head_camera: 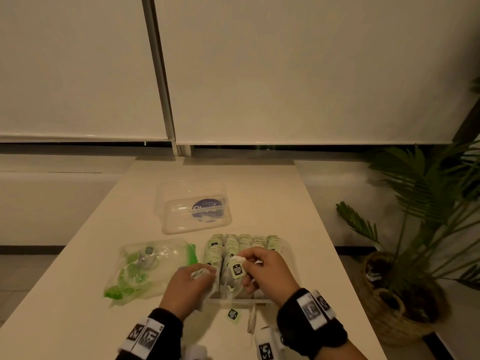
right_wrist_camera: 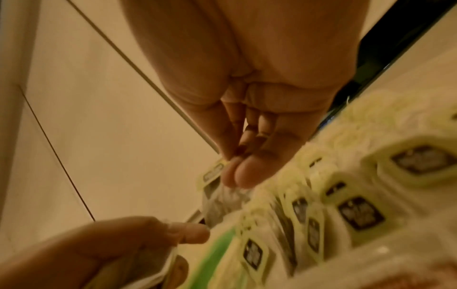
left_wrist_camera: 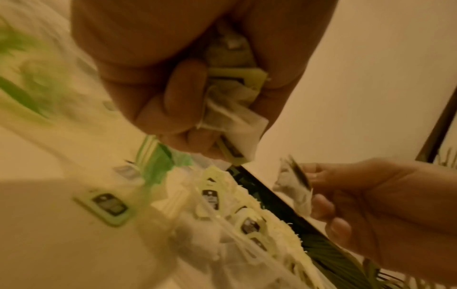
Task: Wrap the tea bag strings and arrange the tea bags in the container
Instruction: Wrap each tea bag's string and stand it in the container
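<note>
My right grip (head_camera: 262,271) pinches a tea bag (head_camera: 235,272) by its top edge, over the container (head_camera: 283,258); my left grip (head_camera: 188,287) is curled round a bunch of bags (left_wrist_camera: 230,105). They seem feather-light, soft, and easily torn, so I judge the tag (head_camera: 237,268) or the top fold the safest hold.
</note>
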The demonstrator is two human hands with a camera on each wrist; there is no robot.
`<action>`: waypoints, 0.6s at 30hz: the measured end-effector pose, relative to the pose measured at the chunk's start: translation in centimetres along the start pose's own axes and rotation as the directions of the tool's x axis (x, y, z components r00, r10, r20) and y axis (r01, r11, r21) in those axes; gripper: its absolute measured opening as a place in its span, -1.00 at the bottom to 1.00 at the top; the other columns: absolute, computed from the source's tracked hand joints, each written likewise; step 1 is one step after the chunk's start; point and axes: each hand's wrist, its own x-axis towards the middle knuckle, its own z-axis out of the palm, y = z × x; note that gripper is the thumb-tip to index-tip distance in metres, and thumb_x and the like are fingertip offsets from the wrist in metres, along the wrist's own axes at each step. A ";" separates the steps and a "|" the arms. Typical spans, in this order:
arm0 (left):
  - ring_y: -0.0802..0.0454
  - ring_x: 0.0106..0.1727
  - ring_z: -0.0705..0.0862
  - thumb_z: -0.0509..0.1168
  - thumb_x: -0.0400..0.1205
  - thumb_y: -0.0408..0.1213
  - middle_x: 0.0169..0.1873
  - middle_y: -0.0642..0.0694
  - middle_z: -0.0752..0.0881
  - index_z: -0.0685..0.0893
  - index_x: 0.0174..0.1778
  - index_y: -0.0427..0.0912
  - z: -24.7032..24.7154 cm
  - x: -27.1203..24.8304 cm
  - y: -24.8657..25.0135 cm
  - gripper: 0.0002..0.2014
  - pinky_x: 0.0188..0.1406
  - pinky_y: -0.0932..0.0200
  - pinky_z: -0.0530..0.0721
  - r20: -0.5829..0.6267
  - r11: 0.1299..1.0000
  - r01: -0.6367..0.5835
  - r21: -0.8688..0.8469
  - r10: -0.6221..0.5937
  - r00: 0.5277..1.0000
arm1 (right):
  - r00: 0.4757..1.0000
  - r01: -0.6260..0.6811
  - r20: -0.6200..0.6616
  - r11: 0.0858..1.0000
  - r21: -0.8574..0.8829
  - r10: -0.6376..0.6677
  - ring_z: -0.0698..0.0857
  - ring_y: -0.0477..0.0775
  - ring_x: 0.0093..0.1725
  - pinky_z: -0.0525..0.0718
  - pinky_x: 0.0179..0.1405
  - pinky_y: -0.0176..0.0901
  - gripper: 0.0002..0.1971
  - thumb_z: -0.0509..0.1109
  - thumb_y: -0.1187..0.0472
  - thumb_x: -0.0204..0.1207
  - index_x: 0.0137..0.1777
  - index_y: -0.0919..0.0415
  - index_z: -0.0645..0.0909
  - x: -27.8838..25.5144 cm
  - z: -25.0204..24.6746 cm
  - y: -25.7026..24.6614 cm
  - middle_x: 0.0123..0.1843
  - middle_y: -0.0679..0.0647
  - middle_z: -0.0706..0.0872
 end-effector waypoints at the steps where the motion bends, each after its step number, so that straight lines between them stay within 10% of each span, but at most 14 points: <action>1: 0.10 -0.47 0.65 0.38 0.20 -0.16 -0.46 -0.05 0.77 0.83 -0.33 -0.15 -0.9 0.2 -0.4 -0.78 -0.53 0.27 0.57 -0.028 0.999 0.015 0.050 -0.013 1.000 | 0.999 -0.026 0.018 0.998 -0.051 0.027 0.68 0.04 -0.45 0.67 -0.52 -0.12 -0.79 0.26 0.45 0.61 -0.02 0.21 0.69 0.9 0.5 0.4 -0.28 0.07 0.63; 7: -0.05 -0.35 0.74 0.38 0.28 -0.17 -0.40 -0.16 0.80 0.81 -0.29 -0.16 -2.9 0.9 -2.7 -0.81 -0.24 0.06 0.69 0.000 0.948 0.064 0.311 -0.067 0.998 | 0.961 -0.148 0.180 0.940 -0.308 0.210 0.68 0.04 -0.51 0.67 -0.52 -0.13 -0.78 0.19 0.48 0.58 -0.14 0.16 0.54 4.4 4.6 2.0 -0.42 0.14 0.63; 13: 0.10 -0.27 0.72 0.34 0.54 -0.25 -0.37 0.01 0.77 0.79 -0.22 -0.10 -2.1 0.9 -3.4 -0.88 -0.27 0.24 0.59 0.061 0.825 -0.037 0.564 0.003 0.998 | 0.984 -0.060 0.081 0.731 -0.679 0.157 0.75 0.28 0.05 0.74 0.07 0.08 -0.81 0.23 0.40 0.50 -0.27 0.15 0.56 6.4 6.3 1.8 -0.06 0.22 0.75; 18: 0.17 -0.20 0.74 0.33 0.54 -0.23 -0.28 0.02 0.81 0.80 -0.22 -0.03 -1.6 0.8 -3.6 -0.87 -0.27 0.38 0.56 0.080 0.821 -0.062 0.567 0.021 0.997 | 0.986 -0.017 0.093 0.645 -0.764 0.137 0.73 0.26 0.01 0.66 -0.07 -0.05 -0.95 0.30 0.33 0.48 -0.13 0.22 0.58 6.4 6.6 1.3 -0.10 0.20 0.69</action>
